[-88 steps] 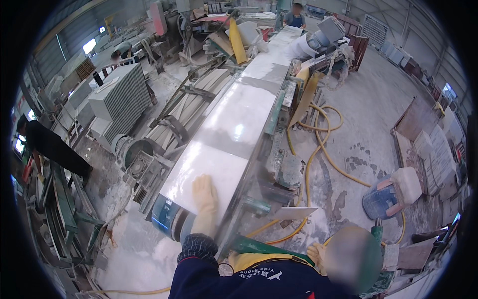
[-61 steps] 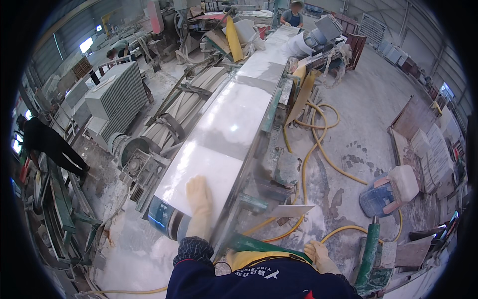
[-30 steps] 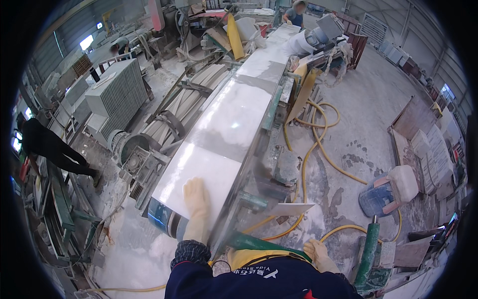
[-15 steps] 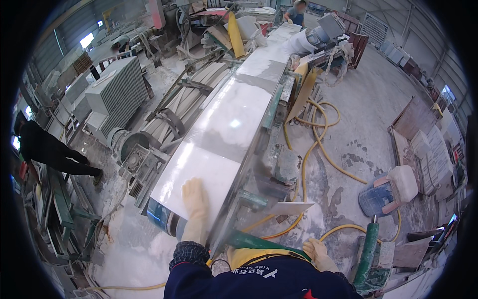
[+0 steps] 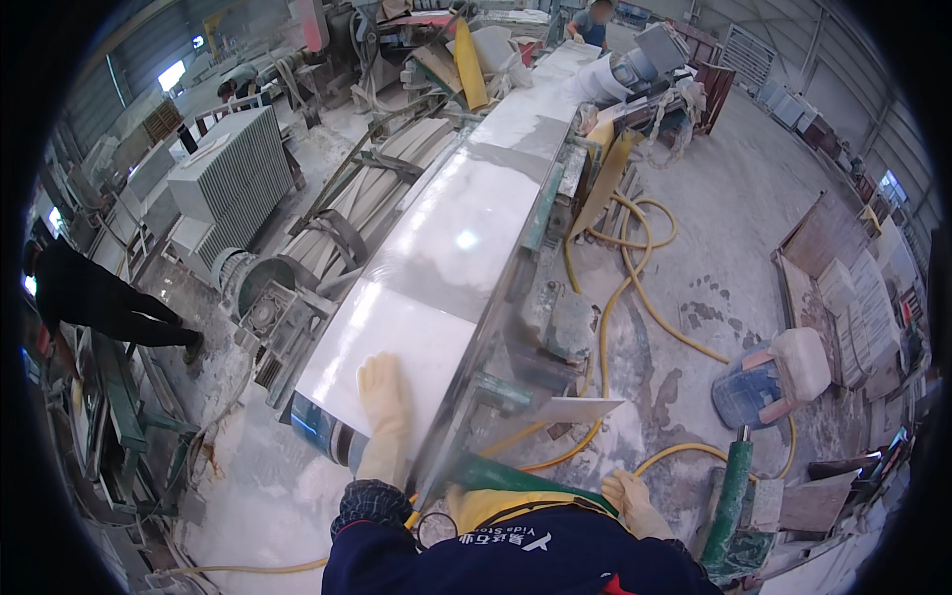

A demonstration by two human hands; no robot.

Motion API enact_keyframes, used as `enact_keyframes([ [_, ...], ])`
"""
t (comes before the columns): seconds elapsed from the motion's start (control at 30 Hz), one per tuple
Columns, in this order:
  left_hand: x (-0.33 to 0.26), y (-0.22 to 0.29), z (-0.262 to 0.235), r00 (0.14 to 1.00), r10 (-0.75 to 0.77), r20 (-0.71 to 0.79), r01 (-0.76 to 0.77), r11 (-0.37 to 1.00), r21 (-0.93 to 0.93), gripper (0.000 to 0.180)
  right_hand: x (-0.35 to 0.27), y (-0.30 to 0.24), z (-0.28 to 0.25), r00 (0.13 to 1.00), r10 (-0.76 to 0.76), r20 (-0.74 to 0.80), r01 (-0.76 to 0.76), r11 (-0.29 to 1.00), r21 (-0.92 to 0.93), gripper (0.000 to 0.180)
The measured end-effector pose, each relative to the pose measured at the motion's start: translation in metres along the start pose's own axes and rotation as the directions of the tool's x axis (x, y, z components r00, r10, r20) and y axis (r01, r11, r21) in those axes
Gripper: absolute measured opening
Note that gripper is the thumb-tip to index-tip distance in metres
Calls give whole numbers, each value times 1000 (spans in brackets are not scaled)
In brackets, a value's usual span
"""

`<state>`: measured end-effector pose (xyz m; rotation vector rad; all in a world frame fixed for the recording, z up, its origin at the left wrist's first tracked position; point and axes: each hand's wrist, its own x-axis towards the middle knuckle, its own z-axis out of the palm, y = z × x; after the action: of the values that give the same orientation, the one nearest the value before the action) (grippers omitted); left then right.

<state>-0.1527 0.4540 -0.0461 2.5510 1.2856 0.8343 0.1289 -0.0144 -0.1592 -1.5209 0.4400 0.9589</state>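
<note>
A polished white stone slab [image 5: 402,332] lies flat at the near end of a long belt machine. My left hand [image 5: 385,392], in a cream rubber glove, rests palm down on it near the front edge, its fingers stretched out. Below the slab, the blue belt end [image 5: 315,424] curves round a roller. Beyond, another pale slab [image 5: 461,233] follows along the belt with a wet grey strip between. My right hand [image 5: 632,501], also gloved, is low at my right side by the end of a green bar [image 5: 535,476]. Its fingers are bent in; what they grip is hidden.
A motor [image 5: 263,312] juts out on the machine's left. Yellow hose [image 5: 605,342] loops over the floor at right, near a blue plastic drum [image 5: 744,389] and an upright green post [image 5: 732,496]. Stacked slabs [image 5: 233,183] stand left. One person [image 5: 109,302] is at far left, another [image 5: 590,25] at the belt's far end.
Hardly anything differs. My left hand stays flat on the slab with a very slight shift leftward in view. The person at far left has an arm a little lower.
</note>
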Motion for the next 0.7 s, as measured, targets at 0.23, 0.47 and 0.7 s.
enact_keyframes([
  [0.23,-3,-1,3,985,89,-144,-78,994,81,39,-1,0,-1,1000,-7,29,7,1000,10,36],
  [0.47,-12,-3,-2,986,126,-111,-119,991,66,40,-11,-5,4,1000,-4,8,4,1000,-15,36],
  [0.7,-41,-2,-27,986,145,82,-146,989,10,50,-33,-40,34,997,21,72,-13,994,-111,34],
])
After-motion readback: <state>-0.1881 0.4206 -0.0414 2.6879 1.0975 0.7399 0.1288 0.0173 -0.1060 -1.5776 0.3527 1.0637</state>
